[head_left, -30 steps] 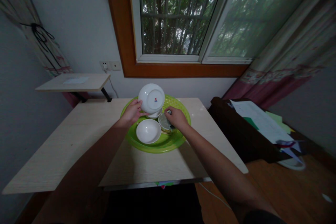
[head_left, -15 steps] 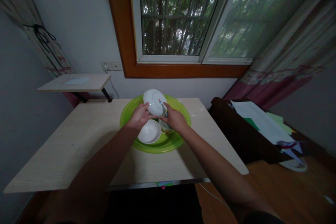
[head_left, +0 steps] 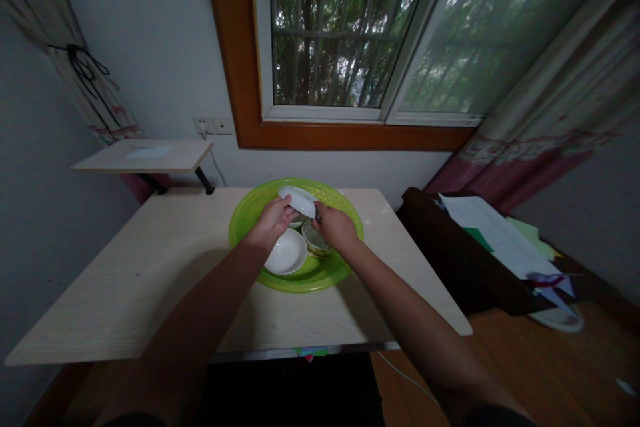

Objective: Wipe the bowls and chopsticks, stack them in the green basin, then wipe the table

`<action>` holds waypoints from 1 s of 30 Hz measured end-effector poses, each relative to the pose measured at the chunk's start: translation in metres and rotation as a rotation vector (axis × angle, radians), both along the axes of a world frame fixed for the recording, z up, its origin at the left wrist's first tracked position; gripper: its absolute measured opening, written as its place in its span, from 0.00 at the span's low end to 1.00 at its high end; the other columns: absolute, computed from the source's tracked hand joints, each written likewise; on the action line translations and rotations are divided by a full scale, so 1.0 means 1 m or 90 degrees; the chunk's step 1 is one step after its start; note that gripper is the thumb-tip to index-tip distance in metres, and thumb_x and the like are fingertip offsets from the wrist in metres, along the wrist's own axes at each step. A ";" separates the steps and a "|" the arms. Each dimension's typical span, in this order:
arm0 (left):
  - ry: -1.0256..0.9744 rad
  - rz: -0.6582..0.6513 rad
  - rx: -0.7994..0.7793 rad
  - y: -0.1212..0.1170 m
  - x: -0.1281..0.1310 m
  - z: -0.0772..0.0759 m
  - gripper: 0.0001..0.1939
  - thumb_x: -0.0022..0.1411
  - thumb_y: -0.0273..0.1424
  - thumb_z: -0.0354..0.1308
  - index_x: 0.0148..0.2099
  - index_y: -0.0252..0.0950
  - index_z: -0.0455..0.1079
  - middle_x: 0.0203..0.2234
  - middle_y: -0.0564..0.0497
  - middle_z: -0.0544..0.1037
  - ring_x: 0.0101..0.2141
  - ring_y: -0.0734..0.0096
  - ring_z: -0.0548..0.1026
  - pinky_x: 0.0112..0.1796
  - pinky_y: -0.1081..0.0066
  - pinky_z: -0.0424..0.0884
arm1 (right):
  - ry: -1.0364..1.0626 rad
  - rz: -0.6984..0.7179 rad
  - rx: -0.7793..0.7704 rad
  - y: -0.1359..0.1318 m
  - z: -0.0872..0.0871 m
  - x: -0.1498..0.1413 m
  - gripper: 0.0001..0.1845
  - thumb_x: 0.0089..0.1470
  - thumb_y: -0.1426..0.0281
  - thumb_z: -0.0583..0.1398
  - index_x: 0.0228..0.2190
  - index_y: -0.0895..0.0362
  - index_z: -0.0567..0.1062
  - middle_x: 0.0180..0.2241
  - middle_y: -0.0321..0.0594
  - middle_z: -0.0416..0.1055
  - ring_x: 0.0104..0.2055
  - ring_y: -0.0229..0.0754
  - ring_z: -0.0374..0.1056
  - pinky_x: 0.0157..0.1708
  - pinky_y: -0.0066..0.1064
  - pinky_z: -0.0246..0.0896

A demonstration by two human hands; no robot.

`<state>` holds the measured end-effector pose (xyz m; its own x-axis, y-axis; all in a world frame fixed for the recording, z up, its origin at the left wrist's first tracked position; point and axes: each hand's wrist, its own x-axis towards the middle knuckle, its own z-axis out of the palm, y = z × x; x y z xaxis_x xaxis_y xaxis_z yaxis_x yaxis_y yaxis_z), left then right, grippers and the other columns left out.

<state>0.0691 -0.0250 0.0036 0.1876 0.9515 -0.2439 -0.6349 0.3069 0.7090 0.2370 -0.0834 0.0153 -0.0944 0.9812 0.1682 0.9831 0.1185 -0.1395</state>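
Note:
A white plate point(head_left: 300, 200) is held nearly flat over the green round tray point(head_left: 250, 213), gripped from both sides. My left hand point(head_left: 273, 221) pinches its left rim and my right hand point(head_left: 334, 227) grips its right rim. Under the plate a white dish point(head_left: 298, 219) shows only in part. On the tray's near side sit a white bowl point(head_left: 286, 251) and a smaller patterned bowl point(head_left: 314, 239), which lies just below my right hand.
The tray rests on a light wooden table point(head_left: 150, 267) under a window point(head_left: 345, 33). A small shelf point(head_left: 145, 155) juts from the left wall. A dark cabinet with papers point(head_left: 495, 233) stands to the right, beside a curtain point(head_left: 560, 120).
The plate went from upright in my left hand alone to lowered and tipped nearly flat. My right hand left the small bowl and took the plate's right rim.

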 end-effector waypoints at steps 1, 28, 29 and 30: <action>0.001 -0.018 0.007 0.002 -0.001 0.000 0.05 0.66 0.21 0.58 0.44 0.32 0.70 0.40 0.40 0.83 0.47 0.60 0.82 0.57 0.55 0.74 | -0.014 -0.002 0.006 0.001 0.002 0.001 0.25 0.63 0.64 0.60 0.60 0.56 0.68 0.48 0.56 0.79 0.45 0.54 0.78 0.42 0.37 0.68; 1.130 -0.534 0.495 0.036 -0.088 -0.038 0.15 0.54 0.30 0.65 0.44 0.33 0.81 0.42 0.39 0.84 0.41 0.55 0.80 0.45 0.64 0.73 | -0.016 -0.178 0.039 0.052 0.004 0.023 0.20 0.70 0.62 0.50 0.53 0.54 0.76 0.48 0.51 0.79 0.48 0.50 0.76 0.45 0.35 0.67; 1.102 -0.556 0.523 0.038 -0.087 -0.040 0.17 0.54 0.30 0.65 0.47 0.35 0.81 0.45 0.40 0.84 0.44 0.55 0.80 0.47 0.64 0.73 | -0.013 -0.184 0.038 0.052 0.003 0.024 0.20 0.70 0.62 0.49 0.53 0.54 0.76 0.48 0.51 0.79 0.48 0.50 0.76 0.45 0.35 0.67; 1.065 -0.583 0.555 0.040 -0.087 -0.040 0.18 0.55 0.31 0.65 0.49 0.36 0.80 0.48 0.42 0.83 0.46 0.55 0.79 0.49 0.64 0.73 | -0.010 -0.190 0.036 0.053 0.003 0.025 0.20 0.70 0.62 0.49 0.53 0.55 0.76 0.47 0.52 0.79 0.48 0.50 0.76 0.45 0.34 0.67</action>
<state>-0.0175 0.0151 -0.0366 0.6861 0.6698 -0.2842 0.7188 -0.5634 0.4074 0.2622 -0.0309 0.0178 0.1936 0.9549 0.2249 0.9777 -0.1688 -0.1250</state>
